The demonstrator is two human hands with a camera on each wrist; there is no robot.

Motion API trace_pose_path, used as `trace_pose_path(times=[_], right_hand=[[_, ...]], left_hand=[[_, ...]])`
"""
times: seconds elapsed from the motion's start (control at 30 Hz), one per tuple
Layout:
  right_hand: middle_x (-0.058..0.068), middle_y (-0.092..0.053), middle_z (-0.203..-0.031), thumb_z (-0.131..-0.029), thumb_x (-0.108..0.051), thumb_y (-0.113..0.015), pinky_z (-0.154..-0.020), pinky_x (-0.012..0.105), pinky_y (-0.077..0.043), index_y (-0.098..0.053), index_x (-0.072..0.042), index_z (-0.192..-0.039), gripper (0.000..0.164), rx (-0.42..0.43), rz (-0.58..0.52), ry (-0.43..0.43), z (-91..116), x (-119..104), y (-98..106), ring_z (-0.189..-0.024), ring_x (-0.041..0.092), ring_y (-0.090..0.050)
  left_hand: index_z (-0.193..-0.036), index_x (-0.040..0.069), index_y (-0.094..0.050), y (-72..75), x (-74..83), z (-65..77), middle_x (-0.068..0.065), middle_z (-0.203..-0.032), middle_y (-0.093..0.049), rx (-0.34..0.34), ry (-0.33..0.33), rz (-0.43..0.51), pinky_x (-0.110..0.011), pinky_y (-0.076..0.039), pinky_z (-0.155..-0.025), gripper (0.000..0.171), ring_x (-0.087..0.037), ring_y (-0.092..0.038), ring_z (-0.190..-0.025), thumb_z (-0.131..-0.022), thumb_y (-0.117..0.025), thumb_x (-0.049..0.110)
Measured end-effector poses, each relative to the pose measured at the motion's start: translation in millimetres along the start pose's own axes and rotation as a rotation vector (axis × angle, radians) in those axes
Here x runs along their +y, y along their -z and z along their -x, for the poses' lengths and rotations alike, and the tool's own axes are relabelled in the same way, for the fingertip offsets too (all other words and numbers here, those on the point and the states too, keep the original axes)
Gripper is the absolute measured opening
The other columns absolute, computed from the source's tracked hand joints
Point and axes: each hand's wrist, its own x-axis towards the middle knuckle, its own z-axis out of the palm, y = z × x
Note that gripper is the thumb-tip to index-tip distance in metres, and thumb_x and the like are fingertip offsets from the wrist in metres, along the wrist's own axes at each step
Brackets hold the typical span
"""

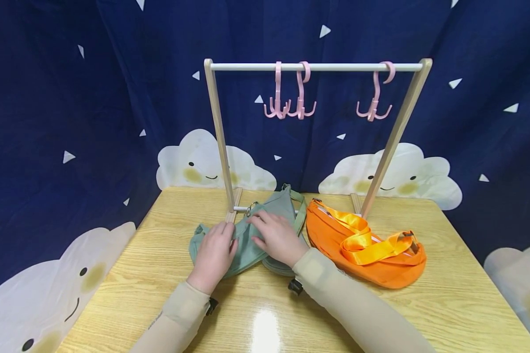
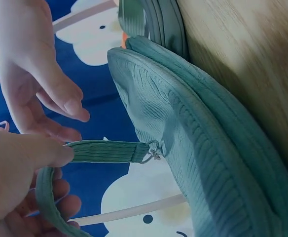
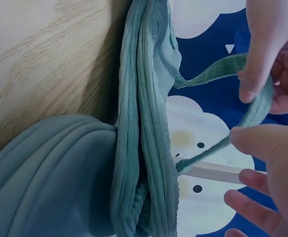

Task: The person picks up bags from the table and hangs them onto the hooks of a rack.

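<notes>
A green corduroy shoulder bag [image 1: 246,252] lies on the table between both hands. My left hand [image 1: 215,252] pinches its narrow strap [image 2: 107,151] between thumb and fingers, and the strap loops up away from the bag. A small metal ring [image 2: 153,154] joins one strap end to the bag, seen in the left wrist view. My right hand [image 1: 280,238] is beside the strap, its thumb tip right at it and its fingers loosely spread. Under and behind, a grey-green bag [image 1: 284,206] is partly covered by the corduroy one and the right hand.
An orange waist bag [image 1: 380,274] with a shiny orange strap [image 1: 359,240] lies to the right. A wooden rack [image 1: 218,122] stands at the back, its white rail [image 1: 335,67] carrying three pink hooks [image 1: 301,93]. Behind the table [image 1: 459,294] hangs a dark blue curtain [image 1: 115,59].
</notes>
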Motion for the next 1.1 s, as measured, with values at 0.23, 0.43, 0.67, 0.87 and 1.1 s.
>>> trace_pose_path(times=[0.23, 0.43, 0.67, 0.87, 1.1], right_hand=[[0.004, -0.061, -0.132, -0.092, -0.024, -0.08, -0.097, 0.047, -0.055, -0.061, -0.016, -0.134, 0.047, 0.011, -0.023, 0.038, -6.7, -2.1, -2.6, -0.116, 0.025, -0.065], [0.002, -0.06, -0.13, -0.095, -0.025, -0.077, -0.098, 0.044, -0.055, -0.063, -0.016, -0.132, 0.04, 0.009, -0.021, 0.056, -10.5, -2.3, -4.6, -0.115, 0.023, -0.065], [0.002, -0.062, -0.125, -0.095, -0.022, -0.076, -0.094, 0.041, -0.055, -0.067, -0.016, -0.122, 0.029, 0.05, -0.026, 0.064, -13.8, -0.2, -9.0, -0.111, 0.02, -0.065], [0.001, -0.063, -0.12, -0.093, -0.018, -0.078, -0.091, 0.041, -0.056, -0.067, -0.016, -0.116, 0.026, 0.091, -0.036, 0.085, -14.5, 1.6, -10.6, -0.107, 0.019, -0.065], [0.002, -0.065, -0.116, -0.094, -0.02, -0.077, -0.086, 0.042, -0.056, -0.067, -0.014, -0.115, 0.024, 0.106, -0.075, 0.096, -15.0, 4.6, -2.7, -0.098, 0.02, -0.066]], left_hand=[[-0.105, 0.002, -0.063, 1.7, 1.5, -1.9, -0.009, -0.095, -0.064, 0.056, -0.053, 0.006, -0.041, -0.056, -0.074, 0.026, -0.027, -0.063, -0.085, -0.087, -0.081, 0.007], [-0.105, 0.003, -0.064, 3.0, 3.0, -2.8, -0.009, -0.096, -0.064, 0.078, -0.073, 0.015, -0.042, -0.056, -0.074, 0.026, -0.027, -0.064, -0.085, -0.086, -0.081, 0.006], [-0.106, 0.004, -0.065, 4.5, 4.8, -3.1, -0.008, -0.096, -0.064, 0.088, -0.095, 0.02, -0.04, -0.055, -0.072, 0.027, -0.027, -0.062, -0.083, -0.085, -0.082, 0.006], [-0.106, 0.004, -0.066, 5.7, 4.6, -3.8, -0.008, -0.096, -0.064, 0.089, -0.107, 0.032, -0.04, -0.056, -0.072, 0.027, -0.027, -0.063, -0.084, -0.085, -0.083, 0.005], [-0.105, 0.004, -0.065, 11.6, -0.3, -6.4, -0.008, -0.096, -0.065, 0.095, -0.121, 0.059, -0.039, -0.056, -0.073, 0.028, -0.027, -0.064, -0.085, -0.084, -0.083, 0.003]])
